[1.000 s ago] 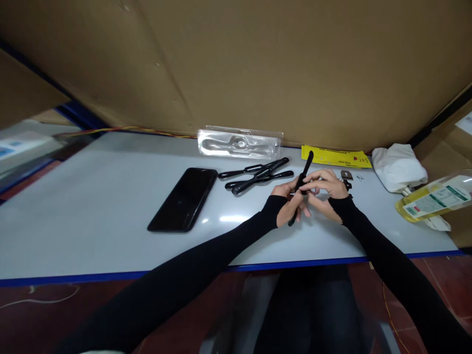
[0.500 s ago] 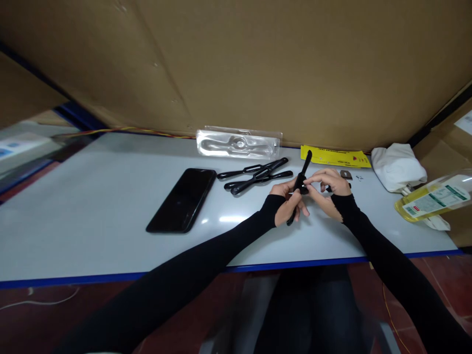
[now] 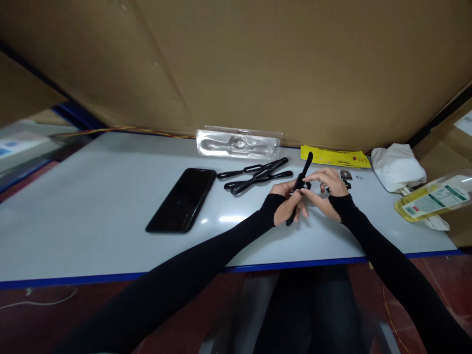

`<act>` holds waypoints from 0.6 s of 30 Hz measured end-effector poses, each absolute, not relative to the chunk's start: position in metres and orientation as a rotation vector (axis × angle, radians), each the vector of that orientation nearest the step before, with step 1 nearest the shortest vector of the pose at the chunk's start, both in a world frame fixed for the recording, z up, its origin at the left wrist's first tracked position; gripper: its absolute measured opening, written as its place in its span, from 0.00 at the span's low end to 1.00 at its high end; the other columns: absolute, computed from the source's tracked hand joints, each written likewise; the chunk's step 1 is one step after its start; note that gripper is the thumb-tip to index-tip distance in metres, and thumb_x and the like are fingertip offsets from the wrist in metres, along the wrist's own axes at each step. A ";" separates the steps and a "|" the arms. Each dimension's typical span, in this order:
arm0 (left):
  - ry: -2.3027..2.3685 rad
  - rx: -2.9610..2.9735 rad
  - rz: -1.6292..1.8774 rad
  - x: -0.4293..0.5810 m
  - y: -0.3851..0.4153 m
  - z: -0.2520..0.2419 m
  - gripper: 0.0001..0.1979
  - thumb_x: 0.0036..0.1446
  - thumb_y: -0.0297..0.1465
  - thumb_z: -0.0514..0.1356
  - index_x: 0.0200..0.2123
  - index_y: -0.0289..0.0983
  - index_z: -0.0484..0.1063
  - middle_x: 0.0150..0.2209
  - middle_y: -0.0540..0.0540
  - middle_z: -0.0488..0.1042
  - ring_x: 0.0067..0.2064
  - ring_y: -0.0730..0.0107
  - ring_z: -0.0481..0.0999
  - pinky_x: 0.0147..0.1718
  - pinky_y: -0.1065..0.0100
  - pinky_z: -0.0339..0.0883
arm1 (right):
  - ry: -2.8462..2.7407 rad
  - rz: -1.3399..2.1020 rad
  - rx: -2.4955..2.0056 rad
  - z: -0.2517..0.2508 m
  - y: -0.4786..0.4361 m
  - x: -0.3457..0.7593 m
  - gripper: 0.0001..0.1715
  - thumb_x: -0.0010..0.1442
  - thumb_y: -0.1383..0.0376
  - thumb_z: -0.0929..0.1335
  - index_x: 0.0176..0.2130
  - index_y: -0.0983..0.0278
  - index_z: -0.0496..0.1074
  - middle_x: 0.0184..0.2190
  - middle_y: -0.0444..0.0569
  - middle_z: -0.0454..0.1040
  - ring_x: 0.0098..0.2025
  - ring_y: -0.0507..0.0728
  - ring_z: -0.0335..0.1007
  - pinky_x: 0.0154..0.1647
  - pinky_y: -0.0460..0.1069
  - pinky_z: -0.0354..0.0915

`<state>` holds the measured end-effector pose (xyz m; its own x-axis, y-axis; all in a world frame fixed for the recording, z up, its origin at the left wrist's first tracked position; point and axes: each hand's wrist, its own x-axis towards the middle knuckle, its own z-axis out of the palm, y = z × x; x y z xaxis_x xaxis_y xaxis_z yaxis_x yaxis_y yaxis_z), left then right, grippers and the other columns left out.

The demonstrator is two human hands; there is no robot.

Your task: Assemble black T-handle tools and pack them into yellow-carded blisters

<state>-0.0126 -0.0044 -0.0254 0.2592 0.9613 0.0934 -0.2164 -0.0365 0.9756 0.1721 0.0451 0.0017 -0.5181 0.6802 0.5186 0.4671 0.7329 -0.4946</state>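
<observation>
My left hand (image 3: 289,201) is wrapped round a long black plastic arm (image 3: 304,169) that stands tilted above the table, its tip pointing to the back wall. My right hand (image 3: 326,189) meets it at the middle, thumb and fingertips pinched on a small part (image 3: 305,186) at the arm; what that part is I cannot make out. Two or three more black arms (image 3: 258,176) lie crossed just left of my hands. Both forearms wear black sleeves.
A black phone (image 3: 182,199) lies face up to the left. A clear blister pack (image 3: 238,143) and a yellow card (image 3: 334,157) rest by the cardboard wall. Small metal parts (image 3: 346,174), a white cloth (image 3: 398,167) and a yellow bottle (image 3: 433,200) sit at the right on the white table (image 3: 92,206).
My right hand's fingers have shifted slightly along the black arm, and the pinch now sits at its middle. The left hand has barely moved.
</observation>
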 end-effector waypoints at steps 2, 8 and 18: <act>0.821 1.234 1.137 -0.013 -0.005 -0.024 0.29 0.67 0.45 0.62 0.60 0.27 0.70 0.21 0.47 0.78 0.12 0.71 0.70 0.12 0.73 0.60 | -2.252 0.387 -0.811 0.002 0.046 0.172 0.12 0.66 0.71 0.72 0.41 0.55 0.84 0.42 0.50 0.78 0.41 0.59 0.65 0.38 0.52 0.68; 0.816 1.220 1.155 -0.013 -0.005 -0.025 0.30 0.66 0.45 0.63 0.59 0.27 0.70 0.23 0.46 0.79 0.15 0.68 0.73 0.12 0.72 0.63 | -2.233 0.421 -0.864 0.004 0.044 0.172 0.17 0.64 0.69 0.73 0.51 0.54 0.84 0.48 0.52 0.78 0.44 0.61 0.66 0.41 0.54 0.71; 0.820 1.227 1.134 -0.013 -0.006 -0.024 0.30 0.67 0.44 0.62 0.61 0.27 0.70 0.22 0.47 0.79 0.12 0.71 0.70 0.12 0.73 0.60 | -2.315 0.375 -0.766 0.001 0.047 0.174 0.14 0.67 0.70 0.71 0.36 0.52 0.85 0.47 0.50 0.78 0.51 0.64 0.64 0.46 0.56 0.70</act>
<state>-0.0135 -0.0057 -0.0244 0.2733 0.9573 0.0948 -0.2101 -0.0367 0.9770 0.1740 0.0471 0.0011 -0.6095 0.6139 0.5017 0.4244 0.7871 -0.4475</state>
